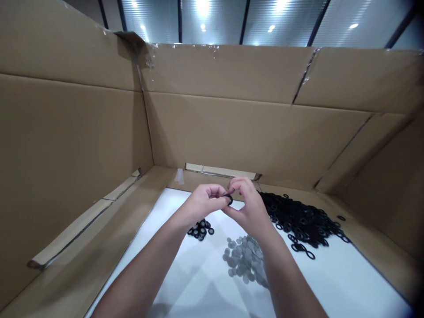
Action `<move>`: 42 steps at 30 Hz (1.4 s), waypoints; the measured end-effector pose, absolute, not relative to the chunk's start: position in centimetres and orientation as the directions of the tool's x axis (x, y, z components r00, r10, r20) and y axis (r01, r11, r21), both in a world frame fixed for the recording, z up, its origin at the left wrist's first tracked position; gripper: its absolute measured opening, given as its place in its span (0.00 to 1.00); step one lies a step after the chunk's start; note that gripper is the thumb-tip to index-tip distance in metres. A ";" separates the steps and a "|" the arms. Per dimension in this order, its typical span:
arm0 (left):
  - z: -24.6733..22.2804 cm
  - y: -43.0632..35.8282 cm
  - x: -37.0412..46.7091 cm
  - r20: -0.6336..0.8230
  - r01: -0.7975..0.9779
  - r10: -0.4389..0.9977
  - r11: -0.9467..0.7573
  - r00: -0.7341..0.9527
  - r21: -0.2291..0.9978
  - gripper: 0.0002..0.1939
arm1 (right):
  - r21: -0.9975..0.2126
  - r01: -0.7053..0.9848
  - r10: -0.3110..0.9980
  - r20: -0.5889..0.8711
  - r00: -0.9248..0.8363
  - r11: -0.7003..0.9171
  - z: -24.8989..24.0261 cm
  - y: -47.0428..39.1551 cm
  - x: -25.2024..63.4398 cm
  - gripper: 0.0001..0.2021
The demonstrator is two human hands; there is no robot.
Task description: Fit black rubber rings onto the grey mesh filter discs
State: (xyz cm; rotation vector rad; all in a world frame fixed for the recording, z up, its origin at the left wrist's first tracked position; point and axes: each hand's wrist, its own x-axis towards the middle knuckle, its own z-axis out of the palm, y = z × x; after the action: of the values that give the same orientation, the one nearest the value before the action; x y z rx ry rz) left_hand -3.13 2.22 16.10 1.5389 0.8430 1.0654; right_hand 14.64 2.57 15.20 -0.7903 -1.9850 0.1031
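Observation:
Between my hands, above the white board (195, 282), is a small black ring (229, 199). The thumb and fingers of my left hand (206, 202) pinch it from the left. My right hand (247, 207) is curved around its right side, fingertips at the ring's upper edge and thumb just below. Under my left wrist lies a small pile of black rings with grey centres (200, 229). A heap of translucent grey discs (245, 258) lies partly hidden by my right forearm. Beyond that forearm spreads a large heap of black rings (301, 218).
Tall cardboard walls (232, 132) enclose the board at the left, back and right. A few loose black rings (310, 255) lie at the near edge of the large heap. A strip of clear tape (179, 176) is at the board's back left corner.

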 end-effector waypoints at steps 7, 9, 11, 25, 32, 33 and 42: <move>16.2 2.1 -3.1 0.197 -0.021 0.912 -0.203 0.361 0.979 0.08 | -0.383 0.437 0.560 0.717 -0.415 0.814 15.3 2.7 15.3 0.18; 16.2 2.1 -3.1 0.206 -0.016 0.909 -0.215 0.362 0.976 0.09 | -0.376 0.457 0.558 0.740 -0.375 0.806 15.1 2.8 15.0 0.13; 16.1 2.1 -3.1 0.202 -0.009 0.913 -0.213 0.354 0.977 0.10 | -0.373 0.493 0.556 0.776 -0.299 0.786 14.7 2.8 14.3 0.15; 12.6 7.0 -6.3 0.022 0.583 0.940 -0.229 0.339 0.780 0.13 | -0.516 0.822 0.913 0.408 -0.011 0.241 12.8 4.5 31.7 0.20; 7.3 10.7 -8.1 -0.367 0.831 0.890 -0.023 0.270 0.555 0.12 | -0.362 0.932 1.000 -0.005 -0.026 0.023 1.6 2.6 40.3 0.09; 6.9 10.9 -8.3 -0.383 0.845 0.888 -0.012 0.255 0.535 0.12 | -0.347 0.938 1.000 0.011 0.002 0.002 0.5 2.2 40.5 0.09; 8.4 10.7 -9.8 -0.289 0.888 0.932 -0.066 0.218 0.455 0.17 | -0.149 0.980 0.988 0.061 0.145 -0.135 -0.2 1.1 38.4 0.11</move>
State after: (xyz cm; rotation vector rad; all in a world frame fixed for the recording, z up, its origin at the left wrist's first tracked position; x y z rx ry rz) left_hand -9.79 10.71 8.43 1.9566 1.6750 0.1068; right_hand 38.43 1.06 -0.21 -2.2564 -1.9581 0.0770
